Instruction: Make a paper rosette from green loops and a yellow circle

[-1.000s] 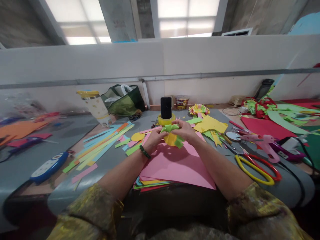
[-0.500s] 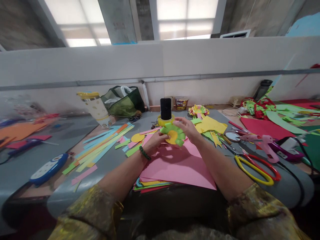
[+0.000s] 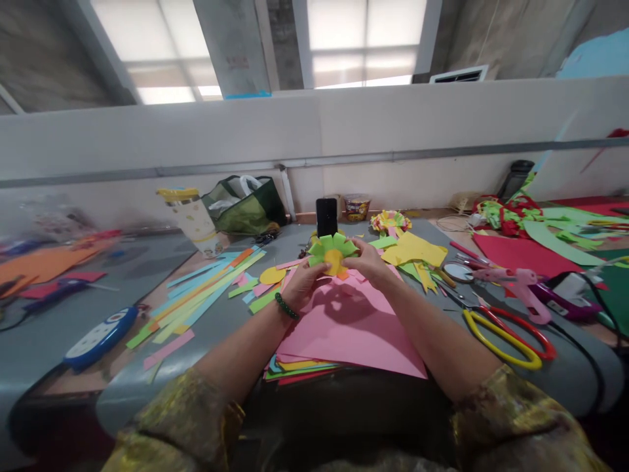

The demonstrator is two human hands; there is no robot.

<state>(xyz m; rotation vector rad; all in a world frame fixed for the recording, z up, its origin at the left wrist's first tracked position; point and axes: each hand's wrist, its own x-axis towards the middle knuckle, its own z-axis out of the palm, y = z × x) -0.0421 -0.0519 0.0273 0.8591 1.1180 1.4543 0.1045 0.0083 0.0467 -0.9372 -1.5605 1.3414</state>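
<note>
Between my hands is a paper flower (image 3: 333, 252) with green petals around a yellow-orange centre, raised above the stack of coloured paper (image 3: 354, 334) whose top sheet is pink. My left hand (image 3: 305, 278) grips the flower's left side, thumb at the edge of the yellow centre. On the opposite side, my right hand (image 3: 369, 263) is closed on the petals, its thumb near the centre too. The fingers behind the flower are partly hidden. Just beyond it, a black phone (image 3: 326, 216) stands upright. A yellow paper disc (image 3: 272, 275) lies to the left of my left hand.
Paper strips (image 3: 206, 282) spread over the table's left. Scissors (image 3: 506, 331), a pink glue gun (image 3: 521, 282) and a roll of tape (image 3: 458, 271) lie right. A tumbler (image 3: 192, 223), a green bag (image 3: 250, 210) and a finished-looking paper flower (image 3: 390, 221) stand farther back.
My right hand has come down from above the flower and closed on its right side. The flower is now held by both hands and has shifted slightly left and up.
</note>
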